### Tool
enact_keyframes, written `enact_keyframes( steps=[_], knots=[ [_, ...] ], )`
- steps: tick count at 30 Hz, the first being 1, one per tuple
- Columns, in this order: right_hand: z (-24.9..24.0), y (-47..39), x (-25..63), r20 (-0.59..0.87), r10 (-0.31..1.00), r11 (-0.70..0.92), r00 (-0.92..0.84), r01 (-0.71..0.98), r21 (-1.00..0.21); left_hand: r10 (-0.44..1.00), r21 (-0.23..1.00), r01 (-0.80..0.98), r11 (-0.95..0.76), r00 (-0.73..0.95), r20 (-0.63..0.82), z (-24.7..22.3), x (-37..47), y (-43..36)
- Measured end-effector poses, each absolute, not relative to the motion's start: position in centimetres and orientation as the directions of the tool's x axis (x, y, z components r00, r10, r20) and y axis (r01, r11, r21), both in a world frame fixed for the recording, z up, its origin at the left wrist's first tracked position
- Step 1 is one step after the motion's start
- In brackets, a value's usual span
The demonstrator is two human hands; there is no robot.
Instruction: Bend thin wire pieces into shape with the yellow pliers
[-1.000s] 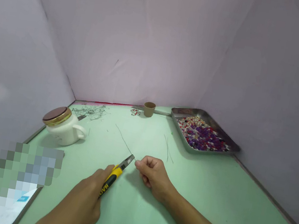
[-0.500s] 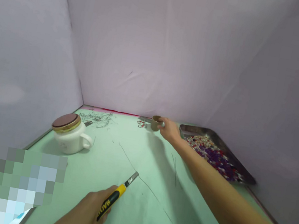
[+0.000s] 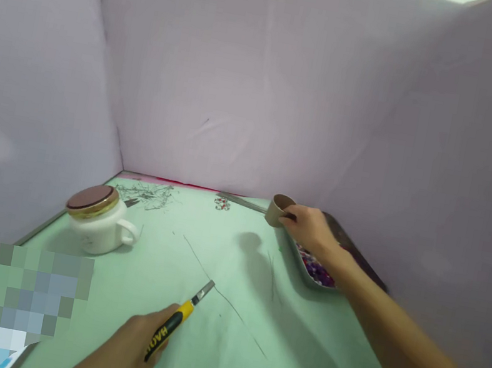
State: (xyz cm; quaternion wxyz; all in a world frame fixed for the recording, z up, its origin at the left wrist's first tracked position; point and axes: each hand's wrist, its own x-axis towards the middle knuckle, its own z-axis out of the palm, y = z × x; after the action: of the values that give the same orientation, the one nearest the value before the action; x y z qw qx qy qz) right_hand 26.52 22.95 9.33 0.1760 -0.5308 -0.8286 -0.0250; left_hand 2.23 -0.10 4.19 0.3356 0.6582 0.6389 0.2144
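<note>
My left hand [image 3: 141, 343], at the bottom centre, is closed around a yellow and black utility knife [image 3: 174, 323] whose blade points up and away. The blade tip is over a thin wire [image 3: 229, 302] on the green table. My right hand [image 3: 309, 227] pinches the rim of a small brown cup [image 3: 278, 210], tilted and raised off the table beside the metal tray. The forearm crosses over the tray [image 3: 303, 264], which holds purple, red and pale beads [image 3: 319, 272]. What the cup holds cannot be made out.
A white mug [image 3: 99, 231] with a brown lid stands at the left. Behind it lies a tangle of wire pieces [image 3: 149, 193]. Small red and white beads [image 3: 222, 203] and a bundle of straight wires [image 3: 243, 201] lie near the back wall. More thin wires [image 3: 272, 277] lie right of centre.
My right hand has lifted the brown cup and carried it right, towards the tray. The view has shifted slightly. My left hand keeps hold of the knife.
</note>
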Motion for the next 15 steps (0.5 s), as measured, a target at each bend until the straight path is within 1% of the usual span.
enact_keyframes(
  steps=[2, 5, 7, 9, 12, 15],
  knots=[
    [10.9, 19.4, 30.6, 0.288, 0.896, 0.39, -0.337, 0.908, -0.15, 0.986, 0.722, 0.692, 0.019, 0.106, -0.128, 3.6, 2.2, 0.1],
    [11.6, 14.6, 36.2, 0.171, 0.961, 0.247, -0.218, 0.953, -0.176, 0.987, 0.683, 0.73, 0.014, 0.098, -0.124, 3.1, 2.1, 0.4],
    [10.6, 12.7, 39.2, 0.094, 0.986, 0.151, -0.136, 0.973, -0.172, 0.987, 0.648, 0.761, -0.005, 0.108, -0.119, 2.8, 1.9, 0.6],
    [8.8, 11.9, 41.4, 0.04, 0.997, 0.067, -0.062, 0.988, -0.141, 0.986, 0.63, 0.776, -0.035, 0.131, -0.106, 2.4, 1.6, 0.6],
    [5.6, 12.2, 43.7, 0.064, 0.998, -0.011, 0.018, 0.995, -0.1, 0.984, 0.638, 0.768, -0.051, 0.148, -0.098, 1.8, 1.1, 0.7],
    [3.3, 12.5, 45.5, 0.108, 0.99, -0.076, 0.087, 0.992, -0.104, 0.981, 0.657, 0.752, -0.05, 0.159, -0.107, 1.8, 0.9, 0.8]
  ],
)
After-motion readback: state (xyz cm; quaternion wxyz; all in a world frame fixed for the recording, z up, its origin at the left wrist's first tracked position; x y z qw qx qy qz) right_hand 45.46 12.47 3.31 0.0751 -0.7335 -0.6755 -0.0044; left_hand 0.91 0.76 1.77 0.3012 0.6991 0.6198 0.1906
